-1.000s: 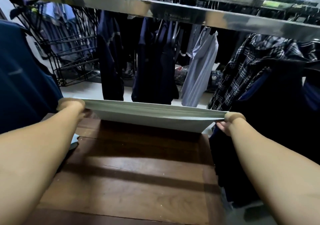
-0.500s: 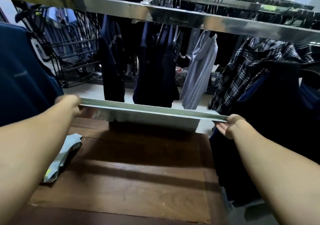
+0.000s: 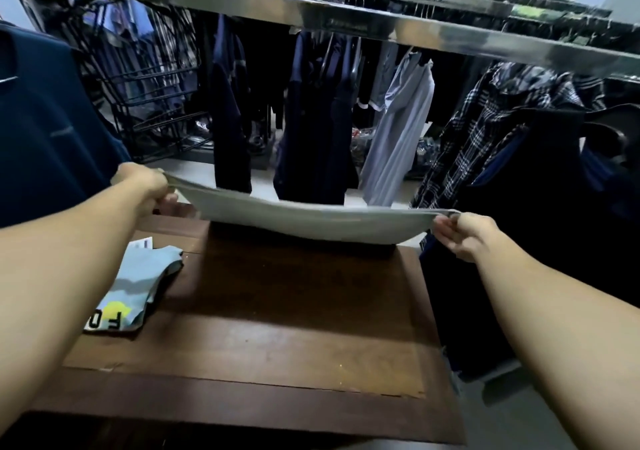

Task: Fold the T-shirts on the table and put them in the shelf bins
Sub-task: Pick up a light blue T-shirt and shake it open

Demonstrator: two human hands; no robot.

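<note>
A pale grey-green T-shirt [image 3: 311, 221] is stretched flat in the air above the far edge of the brown wooden table [image 3: 277, 328]. My left hand [image 3: 145, 186] grips its left end and my right hand [image 3: 460, 235] pinches its right end. A second light grey T-shirt [image 3: 138, 287] with yellow and black print lies folded on the table's left side, partly behind my left forearm.
A steel clothes rail [image 3: 346, 24] crosses overhead with dark shirts, a light blue shirt [image 3: 398, 138] and a plaid shirt [image 3: 491, 138] hanging behind the table. A black wire rack [image 3: 149, 96] stands at the back left. A navy garment [image 3: 45, 131] hangs close on the left.
The shirt has stayed stretched between both hands, its top edge dipping slightly over the far table edge. My left arm has shifted, uncovering the folded printed shirt on the left.
</note>
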